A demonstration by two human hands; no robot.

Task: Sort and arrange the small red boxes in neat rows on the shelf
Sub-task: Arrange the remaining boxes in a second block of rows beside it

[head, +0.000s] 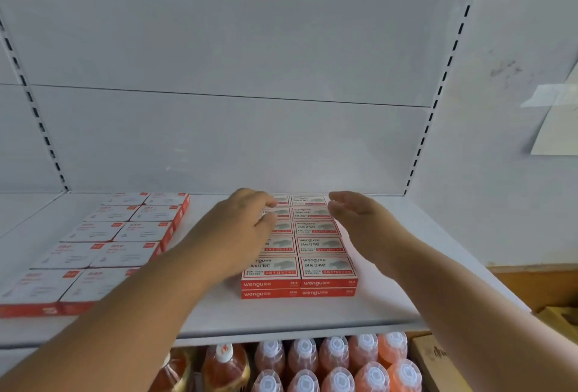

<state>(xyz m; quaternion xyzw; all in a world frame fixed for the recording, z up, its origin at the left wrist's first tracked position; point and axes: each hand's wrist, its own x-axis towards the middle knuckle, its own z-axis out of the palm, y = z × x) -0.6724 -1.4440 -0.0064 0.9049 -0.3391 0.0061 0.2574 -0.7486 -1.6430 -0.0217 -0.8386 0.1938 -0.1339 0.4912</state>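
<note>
Small red staple boxes sit mid-shelf on the white shelf, a bit right of centre. Two columns, five rows deep, stacked two layers high going by the front edge. Tops white with red border, print reads "wengu 24/6". Block runs from near the back panel toward the front, edges look flush.

Left hand lies over the left column, palm down, fingers loosely curled, tips touching the box tops around the second and third rows from the back. Can't see it gripping any single box. It hides much of that column.

Right hand is at the right side of the block near the back rows, fingers straight and together, palm facing the boxes. Edge of hand close to the stack; contact or a small gap, cannot tell.

Left of that, well apart: a second block of larger white boxes with red sides, two columns, five rows, also tidy.

Lower shelf below: orange drink bottles with white caps, packed in rows. Cardboard carton at lower right. Sheet of paper taped to the wall on the right.
</note>
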